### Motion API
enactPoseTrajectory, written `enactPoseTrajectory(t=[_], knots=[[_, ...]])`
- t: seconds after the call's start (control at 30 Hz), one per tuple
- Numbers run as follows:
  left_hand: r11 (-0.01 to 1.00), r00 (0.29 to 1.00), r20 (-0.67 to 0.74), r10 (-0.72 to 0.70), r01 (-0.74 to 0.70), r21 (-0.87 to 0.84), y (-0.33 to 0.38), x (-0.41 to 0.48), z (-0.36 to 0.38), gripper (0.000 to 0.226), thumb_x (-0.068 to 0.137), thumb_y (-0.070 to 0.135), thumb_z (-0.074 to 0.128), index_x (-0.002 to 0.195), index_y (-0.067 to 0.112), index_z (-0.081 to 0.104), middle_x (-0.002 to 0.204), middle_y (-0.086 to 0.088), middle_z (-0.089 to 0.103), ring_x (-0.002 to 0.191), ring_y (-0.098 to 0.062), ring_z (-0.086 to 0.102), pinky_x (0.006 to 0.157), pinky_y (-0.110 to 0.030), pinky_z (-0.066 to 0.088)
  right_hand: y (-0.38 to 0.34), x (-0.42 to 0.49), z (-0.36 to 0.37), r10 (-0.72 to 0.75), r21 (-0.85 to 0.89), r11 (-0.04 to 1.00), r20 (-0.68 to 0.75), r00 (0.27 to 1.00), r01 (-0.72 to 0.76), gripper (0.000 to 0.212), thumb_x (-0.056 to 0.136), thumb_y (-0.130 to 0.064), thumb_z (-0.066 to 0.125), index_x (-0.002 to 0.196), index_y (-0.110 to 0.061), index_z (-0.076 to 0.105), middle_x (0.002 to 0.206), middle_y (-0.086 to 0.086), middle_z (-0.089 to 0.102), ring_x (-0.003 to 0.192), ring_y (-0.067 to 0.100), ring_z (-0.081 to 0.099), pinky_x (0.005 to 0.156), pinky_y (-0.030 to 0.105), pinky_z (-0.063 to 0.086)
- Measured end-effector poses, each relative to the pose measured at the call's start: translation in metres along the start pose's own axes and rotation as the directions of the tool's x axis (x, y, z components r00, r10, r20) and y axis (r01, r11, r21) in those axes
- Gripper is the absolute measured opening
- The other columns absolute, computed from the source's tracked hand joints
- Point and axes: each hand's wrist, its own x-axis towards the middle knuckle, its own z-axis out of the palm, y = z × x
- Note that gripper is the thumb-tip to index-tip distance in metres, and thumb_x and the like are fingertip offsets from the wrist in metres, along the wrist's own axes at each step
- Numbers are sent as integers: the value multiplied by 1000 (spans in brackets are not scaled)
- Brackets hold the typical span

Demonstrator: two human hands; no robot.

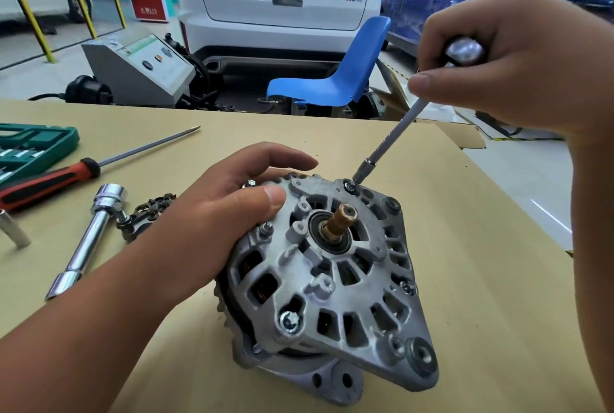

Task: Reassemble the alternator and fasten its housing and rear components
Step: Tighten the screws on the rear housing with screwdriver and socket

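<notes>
A grey cast alternator (pixel 335 283) stands on the cardboard-covered table with its rear housing facing up and a brown slip-ring shaft (pixel 340 220) sticking out of the middle. My left hand (pixel 229 210) grips its upper left side, thumb on the housing. My right hand (pixel 505 60) holds the handle of a slim nut driver (pixel 388 143). The driver's socket tip sits just beside a housing bolt (pixel 349 185) at the far rim. Other through bolts (pixel 289 321) show around the housing.
Left of the alternator lie a chrome socket wrench (pixel 88 236), a dark rectifier part (pixel 146 215), a red-handled screwdriver (pixel 66 176), a loose socket (pixel 13 230) and a green tool case (pixel 30 147). Beyond the table stand a blue chair (pixel 335 73), a grey machine (pixel 139 70) and parked cars.
</notes>
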Motion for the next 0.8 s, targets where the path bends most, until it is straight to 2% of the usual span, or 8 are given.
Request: enactPoseTrajectory(t=[0.17, 0.5, 0.6, 0.67, 0.73, 0.77, 0.8], knots=[[1000, 1000, 4, 0, 0, -17, 0, 0, 0, 52, 72, 36, 64, 122, 28, 75, 122, -12, 76, 104, -44, 78, 87, -62, 63, 1, 0, -2, 4, 18, 1000, -11, 1000, -4, 18, 96, -31, 74, 84, -21, 64, 66, -13, 60, 50, 3, 56, 47, 5, 36], [1000, 1000, 5, -1, 1, -3, 0, 1, -1, 52, 72, 38, 65, 122, 28, 75, 121, -12, 76, 103, -43, 78, 87, -63, 64, -3, 0, 0, 36, 23, 999, 35, 999, -37, 18, 96, -33, 72, 81, -25, 64, 65, -19, 61, 49, 0, 56, 45, 8, 38], [1000, 1000, 3, 1, -1, 3, -1, 1, -1, 52, 72, 38, 65, 122, 29, 75, 122, -11, 76, 104, -43, 78, 88, -64, 63, -7, 0, -1, 31, 17, 999, 56, 998, -32, 24, 91, -50, 67, 83, -28, 64, 72, -18, 62, 57, 3, 58, 53, 23, 39], [1000, 1000, 7, 3, -3, -5, -1, 2, -1, 51, 73, 38, 64, 121, 29, 75, 123, -12, 76, 104, -43, 78, 88, -64, 64, -9, 0, -2, 27, -2, 1000, 74, 997, -27, 30, 89, -59, 66, 85, -29, 63, 75, -17, 63, 60, 4, 59, 54, 25, 40], [1000, 1000, 6, 2, -2, -10, -2, 2, 0, 51, 72, 37, 65, 121, 28, 75, 124, -13, 75, 104, -43, 78, 88, -64, 63, -8, -2, -5, 38, 53, 998, 105, 994, -44, 23, 91, -50, 74, 89, -31, 62, 74, -18, 62, 57, 1, 57, 50, 13, 41], [1000, 1000, 2, 2, -2, -7, -2, 2, -1, 51, 72, 38, 65, 121, 29, 75, 124, -13, 75, 105, -43, 77, 89, -65, 63, -6, -3, -7, 66, 113, 990, 131, 989, -81, 15, 87, -42, 70, 94, -32, 61, 74, -17, 61, 54, 0, 55, 47, 11, 41], [1000, 1000, -3, 0, 0, -2, -2, 2, -1, 52, 72, 38, 65, 122, 28, 75, 124, -13, 75, 105, -43, 77, 90, -65, 62, -6, -5, -10, 109, 155, 979, 162, 981, -135, 15, 84, -37, 64, 98, -33, 61, 74, -14, 61, 52, 1, 53, 45, 11, 41]])
